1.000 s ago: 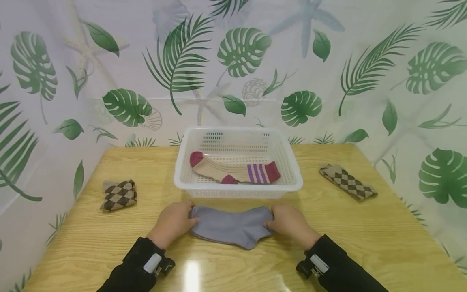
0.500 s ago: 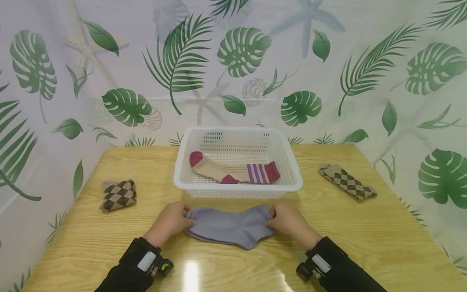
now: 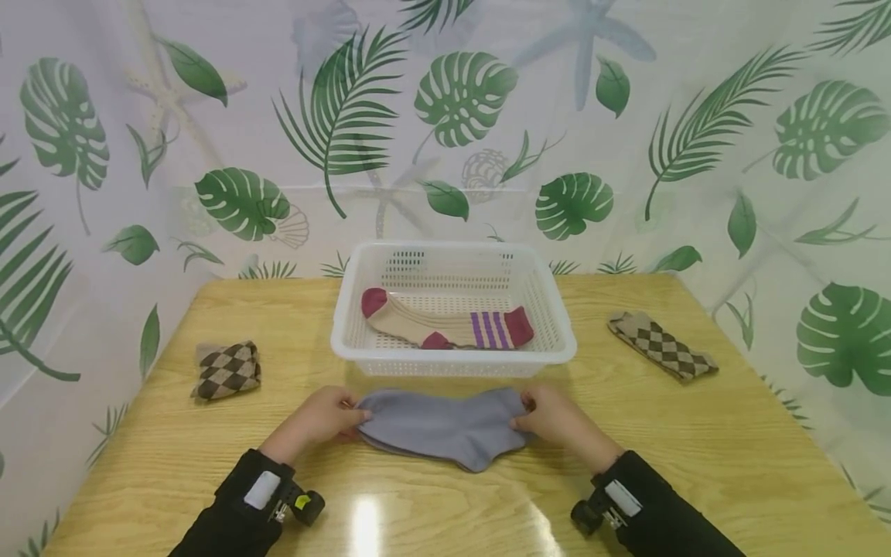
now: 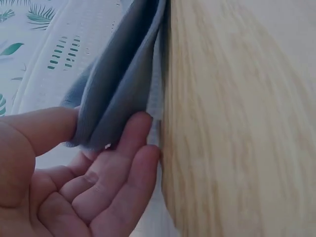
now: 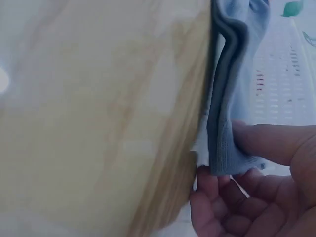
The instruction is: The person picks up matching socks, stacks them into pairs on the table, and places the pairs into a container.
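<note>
The grey sock (image 3: pixel 443 428) lay on the near part of the desk (image 3: pixel 696 449), just in front of the white basket (image 3: pixel 557 352). The left hand (image 3: pixel 322 418) pinched the left end of the grey sock between thumb and fingers (image 4: pixel 129 143). The right hand (image 3: pixel 554 418) pinched its right end the same way. A striped sock (image 3: pixel 445 325) lay inside the white basket. A folded checked sock (image 3: pixel 227 370) sat far to the left. Another checked sock (image 3: pixel 661 346) lay flat on the right.
</note>
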Demonstrator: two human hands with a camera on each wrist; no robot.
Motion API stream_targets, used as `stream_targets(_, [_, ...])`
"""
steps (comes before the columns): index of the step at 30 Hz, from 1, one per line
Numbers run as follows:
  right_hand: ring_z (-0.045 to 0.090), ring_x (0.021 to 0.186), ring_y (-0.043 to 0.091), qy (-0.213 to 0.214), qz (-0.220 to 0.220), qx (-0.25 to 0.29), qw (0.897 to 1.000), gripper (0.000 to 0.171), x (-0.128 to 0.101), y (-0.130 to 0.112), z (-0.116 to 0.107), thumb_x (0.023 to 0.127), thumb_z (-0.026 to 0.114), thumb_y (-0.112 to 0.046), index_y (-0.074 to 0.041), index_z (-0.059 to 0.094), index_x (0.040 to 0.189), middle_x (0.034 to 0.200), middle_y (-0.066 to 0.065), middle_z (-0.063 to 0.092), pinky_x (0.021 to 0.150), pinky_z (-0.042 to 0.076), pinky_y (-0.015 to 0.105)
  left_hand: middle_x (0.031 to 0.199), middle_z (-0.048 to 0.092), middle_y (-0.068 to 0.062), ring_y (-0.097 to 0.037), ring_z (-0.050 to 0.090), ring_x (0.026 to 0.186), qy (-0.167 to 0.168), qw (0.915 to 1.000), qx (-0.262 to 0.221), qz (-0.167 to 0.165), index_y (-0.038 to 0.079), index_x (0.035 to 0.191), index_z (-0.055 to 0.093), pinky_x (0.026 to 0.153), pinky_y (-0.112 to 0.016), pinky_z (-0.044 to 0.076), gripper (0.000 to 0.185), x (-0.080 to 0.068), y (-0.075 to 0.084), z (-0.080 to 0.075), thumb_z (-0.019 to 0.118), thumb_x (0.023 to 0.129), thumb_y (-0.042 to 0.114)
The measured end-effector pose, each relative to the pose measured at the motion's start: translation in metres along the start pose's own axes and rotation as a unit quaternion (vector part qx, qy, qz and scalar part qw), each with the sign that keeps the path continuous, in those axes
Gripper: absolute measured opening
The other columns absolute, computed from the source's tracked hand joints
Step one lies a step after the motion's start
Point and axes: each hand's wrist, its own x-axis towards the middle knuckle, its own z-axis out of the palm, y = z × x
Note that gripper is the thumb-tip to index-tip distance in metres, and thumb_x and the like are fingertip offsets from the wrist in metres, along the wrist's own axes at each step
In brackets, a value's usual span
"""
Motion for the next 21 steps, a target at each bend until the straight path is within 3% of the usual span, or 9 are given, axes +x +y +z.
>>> stream_targets(4, [0.051, 0.071, 0.016, -0.024, -0.013, 0.082, 0.996, 0.019, -0.006, 0.001, -0.011, 0.083, 0.074, -0.008, 0.004, 0.060, 0.085, 0.077, 0.006, 0.056, 0.059, 0.046, 0.029, 0.081, 0.067, -0.012, -0.025, 0.070, 0.070, -0.010, 0.9995, -0.030, 0.003, -0.006, 0.090, 0.059, 0.063, -0.037, 0.058, 0.014, -0.002, 0.003, -0.004, 0.065, 0.091, 0.007])
stream_targets(7, [0.059, 0.078, 0.017, -0.053, -0.021, 0.148, 0.987, 0.027, -0.013, -0.003, -0.021, 0.086, 0.070, -0.007, 0.012, 0.060, 0.102, 0.087, 0.011, 0.062, 0.065, 0.054, 0.033, 0.079, 0.068, -0.011, -0.027, 0.070, 0.069, 0.000, 0.9998, -0.017, 0.011, -0.005, 0.093, 0.060, 0.063, -0.038, 0.058, 0.015, -0.005, 0.010, -0.010, 0.066, 0.091, 0.008])
stream_targets(10, [0.058, 0.073, 0.014, -0.070, -0.026, 0.191, 0.979, 0.023, -0.018, -0.009, -0.033, 0.088, 0.068, -0.006, 0.011, 0.056, 0.097, 0.080, 0.007, 0.058, 0.065, 0.057, 0.035, 0.078, 0.069, -0.011, -0.028, 0.070, 0.070, -0.006, 0.9995, -0.008, 0.030, -0.005, 0.093, 0.059, 0.065, -0.040, 0.058, 0.016, -0.009, 0.023, -0.020, 0.065, 0.092, 0.009])
stream_targets(14, [0.056, 0.069, 0.012, -0.079, -0.036, 0.213, 0.973, 0.022, -0.025, -0.020, -0.054, 0.090, 0.067, -0.007, 0.002, 0.047, 0.085, 0.071, 0.001, 0.049, 0.069, 0.058, 0.039, 0.082, 0.070, -0.013, -0.027, 0.070, 0.071, -0.023, 0.9979, -0.011, 0.059, -0.007, 0.095, 0.060, 0.069, -0.042, 0.058, 0.017, -0.014, 0.046, -0.036, 0.064, 0.093, 0.010])
stream_targets(21, [0.059, 0.071, 0.013, -0.057, -0.029, 0.223, 0.973, 0.022, -0.021, -0.043, -0.093, 0.092, 0.065, -0.006, 0.001, 0.045, 0.091, 0.074, 0.003, 0.052, 0.071, 0.058, 0.035, 0.087, 0.070, -0.015, -0.021, 0.069, 0.073, 0.001, 0.9966, 0.037, 0.074, -0.008, 0.102, 0.061, 0.072, -0.036, 0.058, 0.022, -0.005, 0.088, -0.066, 0.063, 0.095, 0.013])
